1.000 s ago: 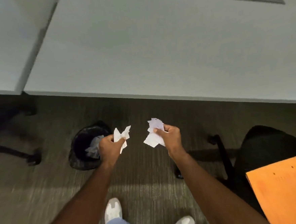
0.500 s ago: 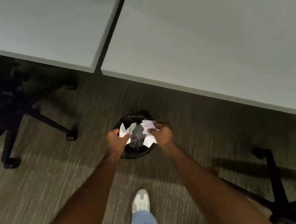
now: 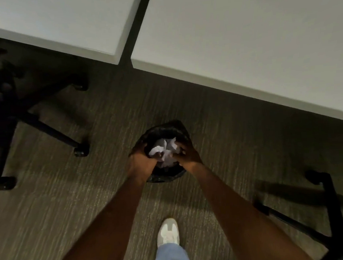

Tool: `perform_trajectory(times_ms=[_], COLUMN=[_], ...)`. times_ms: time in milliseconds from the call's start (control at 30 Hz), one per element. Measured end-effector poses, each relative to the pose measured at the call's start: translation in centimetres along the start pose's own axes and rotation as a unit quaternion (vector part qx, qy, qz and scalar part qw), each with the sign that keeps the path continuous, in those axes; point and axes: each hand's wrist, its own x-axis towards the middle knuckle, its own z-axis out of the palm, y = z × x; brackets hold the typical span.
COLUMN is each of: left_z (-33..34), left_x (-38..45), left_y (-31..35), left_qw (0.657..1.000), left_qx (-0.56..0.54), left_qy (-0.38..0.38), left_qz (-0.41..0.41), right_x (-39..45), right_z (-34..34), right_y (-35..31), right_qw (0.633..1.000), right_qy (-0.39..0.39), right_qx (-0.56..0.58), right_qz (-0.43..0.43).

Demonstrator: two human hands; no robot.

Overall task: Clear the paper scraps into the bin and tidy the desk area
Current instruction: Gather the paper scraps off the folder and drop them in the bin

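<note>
A small black bin point(image 3: 163, 128) lined with a dark bag stands on the carpet just in front of the desk edge. Both of my hands are lowered into its mouth. My left hand point(image 3: 141, 162) and my right hand point(image 3: 187, 153) face each other, each with fingers curled on crumpled white paper scraps point(image 3: 164, 148). The scraps are bunched together between the two hands, inside the bin's rim. More pale paper shows below them, deeper in the bin.
Two grey desks, one at the left point(image 3: 57, 22) and one at the right point(image 3: 241, 43), meet at a dark gap above the bin. A black office chair base point(image 3: 44, 126) stands at the left, another point(image 3: 332, 210) at the right. My white shoe point(image 3: 167, 231) is on the carpet below the bin.
I have stepped up to the bin. Both hands, which held scraps apart in the air, have come together and dropped down into the bin's mouth.
</note>
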Motion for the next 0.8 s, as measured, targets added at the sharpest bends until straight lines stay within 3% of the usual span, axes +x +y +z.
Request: perform_trajectory(times_ms=[233, 400, 533, 800], left_z=[-1.8, -2.6, -2.4, 2.3], left_x=[-0.9, -3.0, -5.1, -11.2], left_y=[1.4, 5.0, 8.3, 17.6], left_qw=[0.987, 0.964, 0.953, 0.923], left_qx=[0.13, 0.21, 0.245, 0.313], left_qy=[0.011, 0.034, 0.007, -0.059], left_qz=[0.098, 0.158, 0.178, 0.217], right_x=[-1.6, -4.7, -7.2, -14.0], right_z=[-1.1, -3.9, -8.5, -21.5], right_y=[-1.2, -1.5, -2.0, 2.5], right_qw=[0.984, 0.945, 0.916, 0.904], right_qy=[-0.015, 0.068, 0.075, 0.122], right_qx=[-0.179, -0.295, -0.359, -0.398], right_qz=[-0.015, -0.124, -0.164, -0.099])
